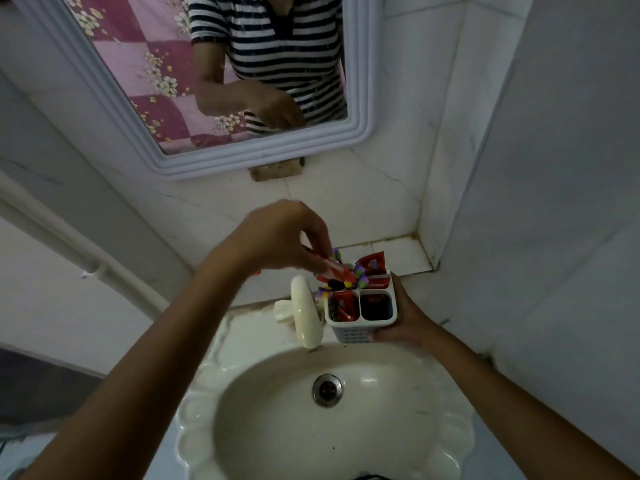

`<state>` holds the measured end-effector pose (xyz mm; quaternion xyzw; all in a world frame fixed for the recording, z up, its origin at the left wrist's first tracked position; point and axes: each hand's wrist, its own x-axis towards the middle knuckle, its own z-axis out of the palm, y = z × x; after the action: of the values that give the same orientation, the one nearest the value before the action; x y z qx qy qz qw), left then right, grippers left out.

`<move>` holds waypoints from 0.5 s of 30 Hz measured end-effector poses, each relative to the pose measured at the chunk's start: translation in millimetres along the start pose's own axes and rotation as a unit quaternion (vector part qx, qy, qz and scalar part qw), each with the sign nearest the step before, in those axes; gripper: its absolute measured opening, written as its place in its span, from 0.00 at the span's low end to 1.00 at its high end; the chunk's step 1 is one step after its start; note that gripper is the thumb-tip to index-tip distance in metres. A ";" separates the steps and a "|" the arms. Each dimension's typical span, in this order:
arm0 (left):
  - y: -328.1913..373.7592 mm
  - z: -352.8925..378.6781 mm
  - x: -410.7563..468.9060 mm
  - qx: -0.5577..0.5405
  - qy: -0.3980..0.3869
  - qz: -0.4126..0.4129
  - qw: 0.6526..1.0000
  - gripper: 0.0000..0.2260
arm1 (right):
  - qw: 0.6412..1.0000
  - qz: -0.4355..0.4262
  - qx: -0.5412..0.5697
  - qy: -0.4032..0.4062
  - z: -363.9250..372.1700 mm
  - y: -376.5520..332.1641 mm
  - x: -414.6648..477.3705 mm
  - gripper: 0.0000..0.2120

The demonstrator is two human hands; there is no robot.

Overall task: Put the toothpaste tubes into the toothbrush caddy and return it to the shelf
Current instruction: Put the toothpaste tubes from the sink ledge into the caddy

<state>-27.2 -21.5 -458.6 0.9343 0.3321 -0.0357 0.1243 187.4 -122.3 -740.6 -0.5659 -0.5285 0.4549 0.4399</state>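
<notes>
The toothbrush caddy point(362, 315) is being held up above the back rim of the sink point(325, 410), just right of the tap point(304, 311). The right hand point(403, 320) is wrapping around its right wall from the side. The left hand point(280, 237) is hovering over the caddy's far-left compartment, fingers pinching a red toothpaste tube point(334, 270) that is tilting among the toothbrushes. Other red tubes are standing in the remaining compartments.

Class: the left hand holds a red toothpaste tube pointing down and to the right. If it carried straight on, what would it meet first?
Probably the purple-and-green toothbrush heads sticking up from the white plastic four-compartment caddy, just beyond the left hand and its red toothpaste tube; depth is uncertain.
</notes>
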 end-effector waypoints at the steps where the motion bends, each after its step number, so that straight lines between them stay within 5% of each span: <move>1: 6.5 9.5 6.9 0.036 -0.012 0.006 0.999 0.11 | 1.000 0.000 -0.001 0.000 0.1 0.4 0.2 0.61; 9: 21.0 74.4 44.1 0.131 -0.097 0.007 0.987 0.16 | 1.000 0.010 -0.012 -0.002 0.2 -1.0 1.9 0.62; 15: 7.6 82.5 42.2 0.006 -0.067 0.001 0.998 0.14 | 1.000 0.005 -0.006 0.001 0.1 0.8 1.7 0.63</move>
<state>11.6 -22.5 -543.1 0.9308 0.3223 -0.0998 0.1407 187.5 -120.7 -741.5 -0.5721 -0.5278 0.4530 0.4346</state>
